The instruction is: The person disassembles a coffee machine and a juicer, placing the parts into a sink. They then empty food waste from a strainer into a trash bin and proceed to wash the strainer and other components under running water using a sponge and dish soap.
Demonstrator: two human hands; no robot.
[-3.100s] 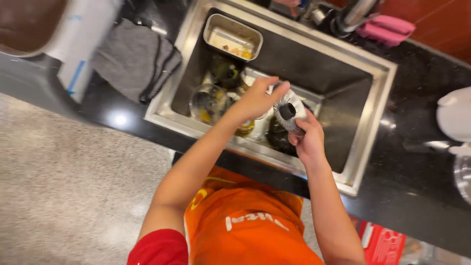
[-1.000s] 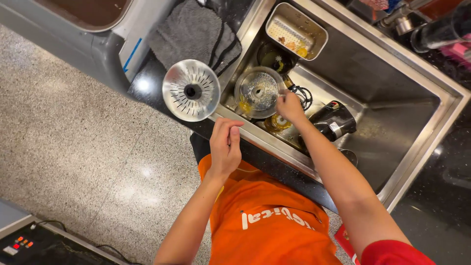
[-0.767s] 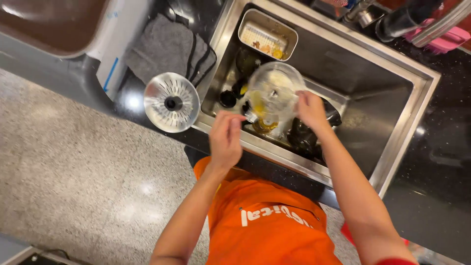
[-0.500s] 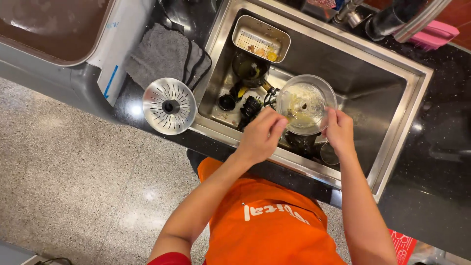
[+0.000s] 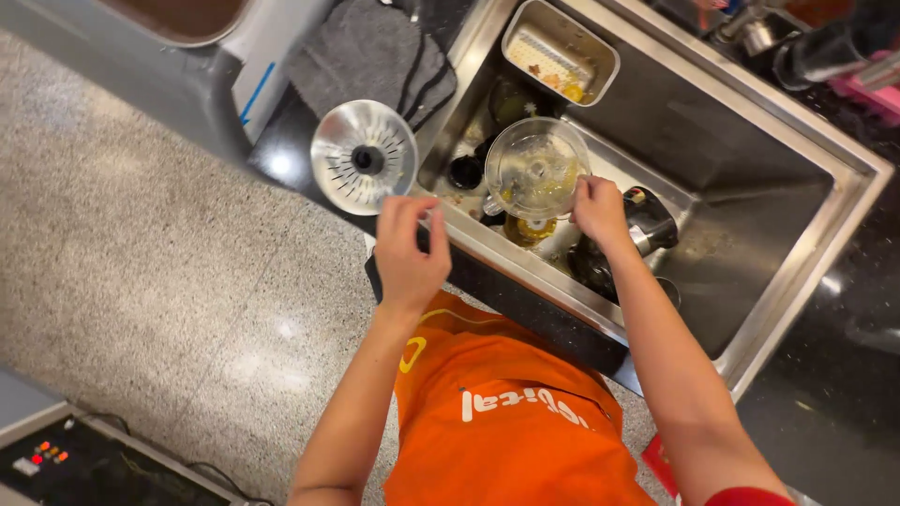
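The right hand point(image 5: 598, 208) clasps the clear bowl point(image 5: 536, 169) over the sink point(image 5: 750, 187), while the left hand point(image 5: 409, 245), fingers loose and empty, hovers at seven o'clock of it, near the steel strainer disc point(image 5: 364, 156) on the worktop point(image 5: 281, 159).

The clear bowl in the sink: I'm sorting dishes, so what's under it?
Under the clear bowl, held by the right hand, sits a yellowish part; anything else beneath is hidden.
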